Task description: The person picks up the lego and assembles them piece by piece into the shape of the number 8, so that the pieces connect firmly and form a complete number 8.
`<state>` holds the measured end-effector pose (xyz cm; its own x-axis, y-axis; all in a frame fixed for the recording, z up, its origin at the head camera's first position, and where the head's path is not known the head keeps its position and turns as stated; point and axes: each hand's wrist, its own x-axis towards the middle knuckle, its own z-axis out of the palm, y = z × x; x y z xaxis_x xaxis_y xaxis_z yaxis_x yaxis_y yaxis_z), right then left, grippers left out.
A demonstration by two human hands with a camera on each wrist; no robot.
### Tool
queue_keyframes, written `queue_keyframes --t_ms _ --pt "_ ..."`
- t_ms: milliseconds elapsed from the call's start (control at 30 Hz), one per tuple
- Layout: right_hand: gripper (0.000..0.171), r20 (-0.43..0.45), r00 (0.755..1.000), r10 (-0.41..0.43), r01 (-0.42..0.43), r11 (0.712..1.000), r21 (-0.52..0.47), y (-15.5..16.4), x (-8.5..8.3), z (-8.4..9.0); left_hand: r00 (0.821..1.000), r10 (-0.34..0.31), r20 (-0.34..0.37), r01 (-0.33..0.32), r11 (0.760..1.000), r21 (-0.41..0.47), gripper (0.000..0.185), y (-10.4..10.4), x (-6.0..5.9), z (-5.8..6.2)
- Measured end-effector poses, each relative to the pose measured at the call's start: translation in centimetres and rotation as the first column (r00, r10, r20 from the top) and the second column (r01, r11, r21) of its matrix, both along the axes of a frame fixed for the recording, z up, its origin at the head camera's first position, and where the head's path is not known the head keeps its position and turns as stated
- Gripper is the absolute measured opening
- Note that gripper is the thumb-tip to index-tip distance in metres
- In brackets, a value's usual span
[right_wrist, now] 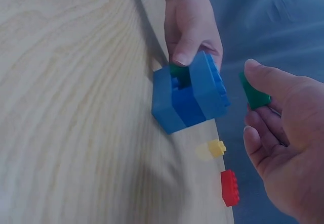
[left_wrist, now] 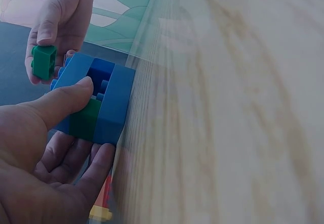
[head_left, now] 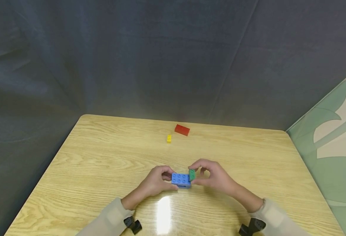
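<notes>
Two hands at a blue block build, one green brick held beside it.

The left hand point(head_left: 156, 181) grips the blue block build point(head_left: 181, 180) with thumb and curled fingers, steadying it on the desk point(head_left: 102, 157). The right hand point(head_left: 212, 177) pinches a small green brick point(head_left: 192, 174) between thumb and fingers, just beside the build's right end. Well beyond both hands, toward the desk's far edge, lie a yellow brick point(head_left: 169, 138) and a red brick point(head_left: 182, 129), near each other.

wooden table point(head_left: 102, 157), dark grey curtain point(head_left: 161, 59)
</notes>
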<state>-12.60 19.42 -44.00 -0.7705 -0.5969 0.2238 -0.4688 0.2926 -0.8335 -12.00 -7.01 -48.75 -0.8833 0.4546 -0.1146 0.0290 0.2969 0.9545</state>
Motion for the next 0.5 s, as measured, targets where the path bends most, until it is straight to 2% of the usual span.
queue_keyframes --t_ms 500 --pt "0.038 0.094 0.995 0.018 -0.020 0.999 0.028 -0.37 0.23 -0.76 1.000 -0.002 -0.002 0.002 1.000 0.020 0.033 0.04 0.05 0.28"
